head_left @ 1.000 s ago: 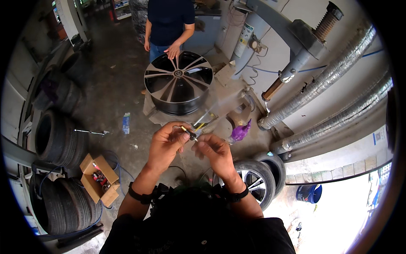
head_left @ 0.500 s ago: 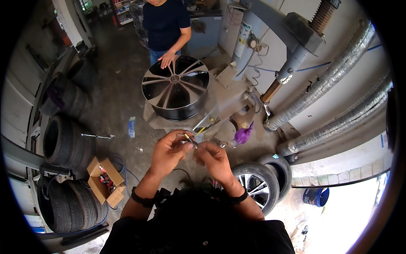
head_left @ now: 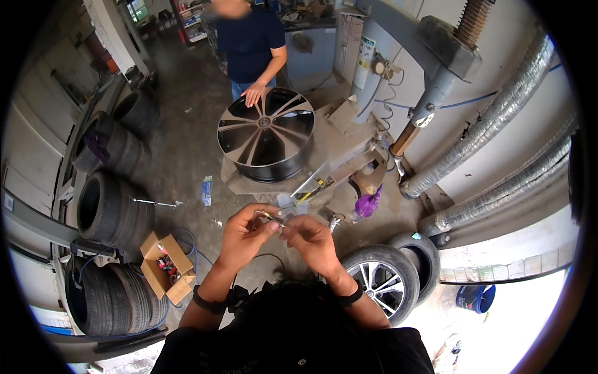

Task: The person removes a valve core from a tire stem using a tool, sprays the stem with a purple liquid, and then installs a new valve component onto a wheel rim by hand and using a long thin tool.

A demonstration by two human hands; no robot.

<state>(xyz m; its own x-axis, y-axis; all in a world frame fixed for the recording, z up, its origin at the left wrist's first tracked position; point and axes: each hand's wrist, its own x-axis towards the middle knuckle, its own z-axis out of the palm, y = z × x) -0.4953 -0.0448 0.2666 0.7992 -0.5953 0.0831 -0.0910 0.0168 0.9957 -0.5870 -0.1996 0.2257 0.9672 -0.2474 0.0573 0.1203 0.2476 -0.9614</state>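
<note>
While raised mid-view, left hand [head_left: 242, 237]: pinches small brass-coloured part [head_left: 269, 216] between thumb and fingers, this side of the large wheel [head_left: 265, 123].
Right hand [head_left: 311, 240]: meets the part's right end, fingertips narrow; cannot tell whether gripping.
Brass-coloured part: appears flatter than a second ago; suggests fingertip work not yet finished.

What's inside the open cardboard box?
The cardboard box holds a jumble of red and dark items, too small to identify. Whatever lies beneath them, including the box's bottom, is covered.
</note>
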